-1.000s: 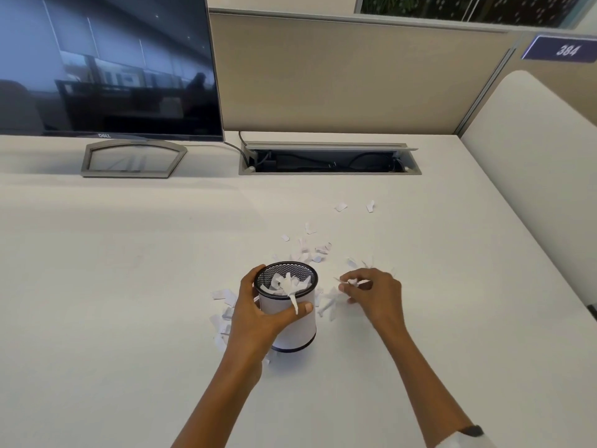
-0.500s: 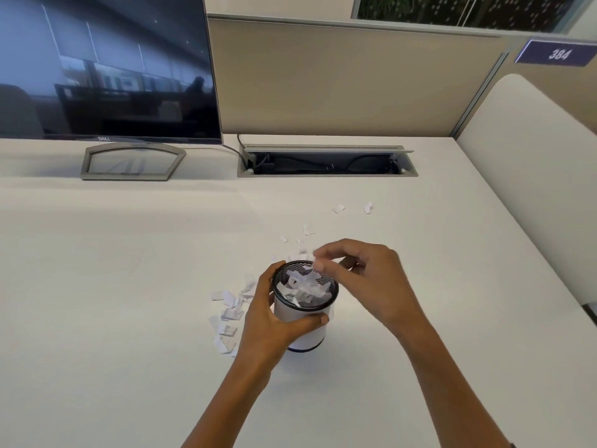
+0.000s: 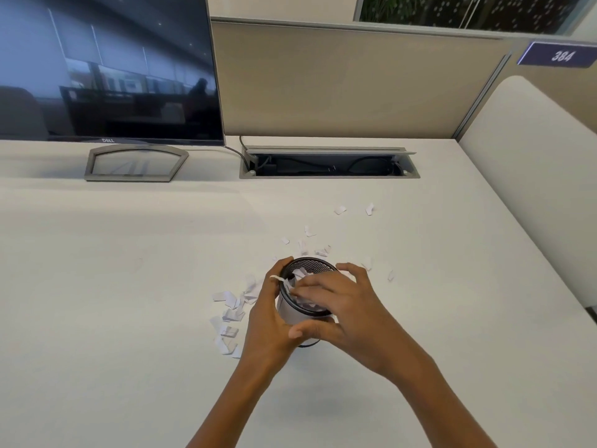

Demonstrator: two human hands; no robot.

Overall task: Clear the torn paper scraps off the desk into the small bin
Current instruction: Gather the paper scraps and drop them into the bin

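Observation:
A small round bin (image 3: 309,266) with a black mesh rim and white wall stands mid-desk, holding white paper scraps. My left hand (image 3: 269,321) grips its left side, thumb across the front. My right hand (image 3: 347,305) lies over the bin's mouth with fingers spread and blurred, touching the scraps inside. A pile of torn scraps (image 3: 231,313) lies on the desk just left of the bin. More scraps (image 3: 309,244) are scattered behind it, a few (image 3: 390,275) to its right, and two (image 3: 340,209) farther back.
A dark monitor (image 3: 106,69) on a grey stand (image 3: 135,163) sits at the back left. An open cable tray (image 3: 329,164) is sunk into the desk at the back centre. A beige partition (image 3: 355,82) and a white side panel (image 3: 529,176) border the desk.
My right hand lifted scraps from the desk right of the bin, carried them over the rim, and now lies flat across the bin's mouth. My left hand kept holding the bin.

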